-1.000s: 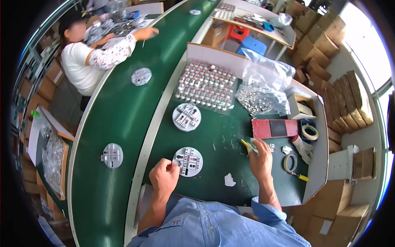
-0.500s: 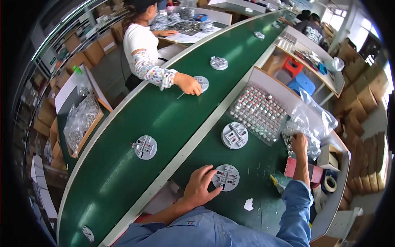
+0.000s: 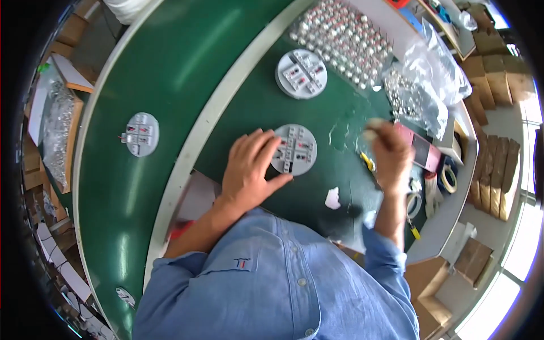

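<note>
My left hand [image 3: 247, 169] grips the left rim of a round grey plate [image 3: 304, 136] with its thumb and fingers. The plate lies flat on the green table and carries small slotted blocks with dark and red bits. Over the table to the right, my right hand [image 3: 392, 161] is curled closed and blurred by motion. Whatever its fingers may hold cannot be made out. A similar round grey plate [image 3: 288, 86], thicker looking, sits farther off. Beyond my right hand lies a clear bag with small metal parts [image 3: 403, 96].
A tray of small white-and-red parts [image 3: 340, 39] stands at the back. On the right are a red box [image 3: 428, 154], tape rolls [image 3: 449, 180] and a yellow-handled tool [image 3: 367, 161]. A white scrap [image 3: 332, 198] lies nearby. Left runs a green conveyor belt [image 3: 170, 85] with another grey plate [image 3: 143, 135].
My right hand has come away from the bag of metal parts, back toward me. My left hand stays at the plate. The view has tipped downward, and the co-worker's arm is out of sight.
</note>
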A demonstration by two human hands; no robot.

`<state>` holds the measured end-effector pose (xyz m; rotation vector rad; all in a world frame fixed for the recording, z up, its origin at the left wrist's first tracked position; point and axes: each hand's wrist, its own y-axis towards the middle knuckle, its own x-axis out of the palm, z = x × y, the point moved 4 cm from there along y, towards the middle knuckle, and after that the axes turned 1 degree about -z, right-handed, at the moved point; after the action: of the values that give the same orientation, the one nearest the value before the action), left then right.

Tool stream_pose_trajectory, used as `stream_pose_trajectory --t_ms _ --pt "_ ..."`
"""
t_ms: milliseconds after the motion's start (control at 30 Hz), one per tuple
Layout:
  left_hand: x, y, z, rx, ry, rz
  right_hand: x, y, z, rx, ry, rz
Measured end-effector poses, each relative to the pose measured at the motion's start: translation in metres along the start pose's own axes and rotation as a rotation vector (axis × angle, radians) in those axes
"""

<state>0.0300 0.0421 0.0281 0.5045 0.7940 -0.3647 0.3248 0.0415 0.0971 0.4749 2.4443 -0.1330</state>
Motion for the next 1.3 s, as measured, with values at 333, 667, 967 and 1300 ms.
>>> stream_pose_trajectory --t_ms 333,667,967,1300 --pt "0.0 0.001 0.004 0.031 0.004 0.02 0.094 -0.065 -0.033 -0.51 -0.059 -0.261" --pt "-0.002 -0.002 0.005 0.017 0.026 -0.016 0.087 -0.068 -0.022 -0.38 -0.053 -0.337" --pt "-0.003 0.002 0.006 0.013 0.027 -0.024 0.089 -0.085 -0.025 -0.732 -0.382 -0.109" --pt "-0.003 -0.003 0.0 -0.005 -0.005 0.004 0.075 0.064 -0.081 -0.227 -0.218 -0.178"
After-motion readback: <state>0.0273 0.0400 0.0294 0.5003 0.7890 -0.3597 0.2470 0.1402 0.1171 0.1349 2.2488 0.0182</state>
